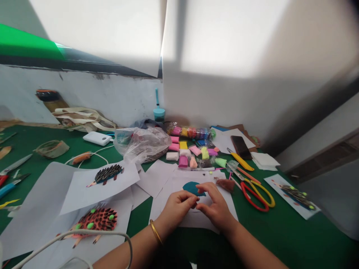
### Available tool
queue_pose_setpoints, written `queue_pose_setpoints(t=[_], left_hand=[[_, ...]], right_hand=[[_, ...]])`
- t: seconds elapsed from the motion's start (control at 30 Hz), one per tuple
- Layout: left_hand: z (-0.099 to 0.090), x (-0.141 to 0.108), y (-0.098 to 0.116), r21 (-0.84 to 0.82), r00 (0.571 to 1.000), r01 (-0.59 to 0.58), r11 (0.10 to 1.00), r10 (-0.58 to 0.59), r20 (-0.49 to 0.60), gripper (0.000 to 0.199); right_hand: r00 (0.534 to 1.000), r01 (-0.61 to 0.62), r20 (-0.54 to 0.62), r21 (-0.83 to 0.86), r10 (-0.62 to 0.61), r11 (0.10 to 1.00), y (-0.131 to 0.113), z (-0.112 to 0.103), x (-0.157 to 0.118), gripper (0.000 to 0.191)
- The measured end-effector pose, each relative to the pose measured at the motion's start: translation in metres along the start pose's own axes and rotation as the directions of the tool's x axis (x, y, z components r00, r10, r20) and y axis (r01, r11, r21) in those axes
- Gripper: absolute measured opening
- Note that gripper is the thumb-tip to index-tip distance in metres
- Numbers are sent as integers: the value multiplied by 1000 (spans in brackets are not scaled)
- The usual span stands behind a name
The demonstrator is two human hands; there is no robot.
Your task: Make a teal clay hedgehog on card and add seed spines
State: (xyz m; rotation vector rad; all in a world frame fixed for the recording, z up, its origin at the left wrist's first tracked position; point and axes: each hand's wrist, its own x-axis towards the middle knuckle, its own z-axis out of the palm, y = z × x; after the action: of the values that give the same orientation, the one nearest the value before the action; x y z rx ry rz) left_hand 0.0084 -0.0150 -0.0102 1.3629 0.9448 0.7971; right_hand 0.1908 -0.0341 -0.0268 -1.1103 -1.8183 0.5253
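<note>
Over a sheet of white paper (165,209), my left hand (178,205) has its fingertips pinched together, and what they hold, if anything, is too small to make out. Close on its right is my right hand (215,207), thumb and forefinger curved apart, nothing visible between them. Just beyond both hands a flat teal clay shape (190,188) with a pointed end lies on the paper, partly covered by my right fingers. A lump of brown clay in wrapping (226,184) rests right of it. Tiny clay bits dot the paper's far part.
Several coloured clay packets (183,161) lie beyond the paper, beside a clear plastic bag (144,144). Red-and-yellow scissors (255,198), a yellow cutter (242,161) and a phone (240,147) are at right. Hedgehog pictures (108,175) lie left; a white cable (92,232) crosses front left.
</note>
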Motion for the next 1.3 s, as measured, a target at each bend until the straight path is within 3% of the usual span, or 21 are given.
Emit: queue_pose_setpoints(t=[0.17, 0.3, 0.6, 0.83, 1.03, 1.13, 1.3], left_hand=[[0, -5, 3, 121, 988, -151, 981, 154, -18, 39], [0, -8, 4, 219, 970, -236, 947, 243, -4, 40], [1, -5, 1, 23, 993, -117, 993, 118, -8, 49], [2, -6, -1, 114, 982, -188, 976, 188, 7, 45], [1, -2, -1, -101, 1000, -11, 995, 11, -2, 52], [1, -1, -1, -186, 998, 67, 980, -67, 8, 45], [0, -1, -2, -181, 993, 112, 977, -117, -17, 39]], right_hand=[[1000, -19, 8, 14, 18, 1000, -1, 0, 0, 33], [998, -56, 5, 15, 56, 998, -2, 1, 1, 28], [1000, -20, 16, 48, 19, 999, -1, -1, 0, 37], [999, -51, 4, -38, 51, 998, -1, 4, 0, 32], [1000, -15, -17, 17, 15, 1000, 2, 1, -1, 51], [1000, 11, -14, 20, -10, 1000, 1, 0, 0, 42], [996, 82, -21, 20, -81, 996, -3, 0, 1, 21]])
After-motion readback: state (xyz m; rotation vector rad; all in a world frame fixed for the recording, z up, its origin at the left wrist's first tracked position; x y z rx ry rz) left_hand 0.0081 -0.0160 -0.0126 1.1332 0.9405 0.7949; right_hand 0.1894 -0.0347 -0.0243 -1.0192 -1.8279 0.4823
